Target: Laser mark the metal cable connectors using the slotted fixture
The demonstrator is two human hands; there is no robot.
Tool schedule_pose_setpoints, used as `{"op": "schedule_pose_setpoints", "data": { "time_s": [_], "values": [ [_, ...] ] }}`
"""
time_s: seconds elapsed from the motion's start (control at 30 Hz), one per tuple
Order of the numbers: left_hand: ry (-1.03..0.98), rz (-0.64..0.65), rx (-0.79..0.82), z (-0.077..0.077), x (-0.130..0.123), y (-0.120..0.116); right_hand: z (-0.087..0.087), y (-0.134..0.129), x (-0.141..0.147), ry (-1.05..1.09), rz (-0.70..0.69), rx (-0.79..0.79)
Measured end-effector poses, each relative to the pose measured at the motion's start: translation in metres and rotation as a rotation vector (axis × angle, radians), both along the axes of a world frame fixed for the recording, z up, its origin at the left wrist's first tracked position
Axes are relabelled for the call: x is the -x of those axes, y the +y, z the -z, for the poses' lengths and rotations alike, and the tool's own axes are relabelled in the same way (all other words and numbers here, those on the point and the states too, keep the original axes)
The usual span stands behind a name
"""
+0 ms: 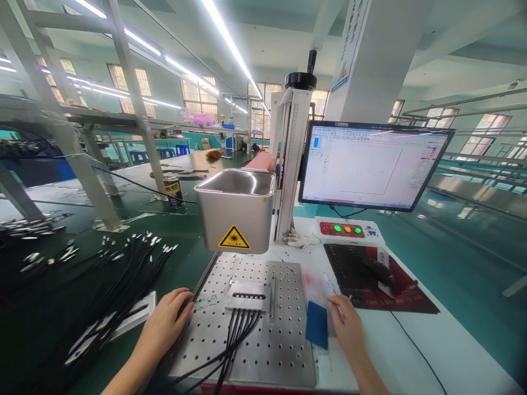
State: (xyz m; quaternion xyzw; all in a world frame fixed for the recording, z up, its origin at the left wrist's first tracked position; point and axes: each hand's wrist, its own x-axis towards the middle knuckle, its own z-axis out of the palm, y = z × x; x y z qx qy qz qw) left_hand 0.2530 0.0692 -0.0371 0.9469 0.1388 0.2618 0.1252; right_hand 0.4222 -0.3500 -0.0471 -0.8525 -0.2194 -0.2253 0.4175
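Note:
My left hand [168, 314] rests at the left edge of the perforated metal plate [284, 351], thumb and fingers apart, with nothing visible in it. On the plate sits a small metal fixture [249, 297] with a dark slot. Several black cables [235, 334] run from its front edge toward me. Above hangs a silver box-shaped laser head [236, 219] bearing a yellow warning triangle. My right hand [348, 325] lies on the white machine base, its fingers closed around the lower end of a white pen [330, 284]. A blue rectangular pad [317, 325] lies just left of that hand.
Left on the green table, a bundle of black cables [127, 280] lies over a pale metal bar [140, 312]. A can [173, 192] stands behind. To the right are a mouse [377, 270] on a dark mat [346, 274], a button panel [341, 229] and a monitor [370, 164].

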Motion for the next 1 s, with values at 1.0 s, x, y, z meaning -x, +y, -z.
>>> {"op": "schedule_pose_setpoints", "data": {
  "time_s": [1.0],
  "values": [
    [0.189,-0.037,-0.262,-0.017,0.003,-0.024,-0.01,-0.013,-0.002,-0.089,-0.465,0.674]
  ]
}}
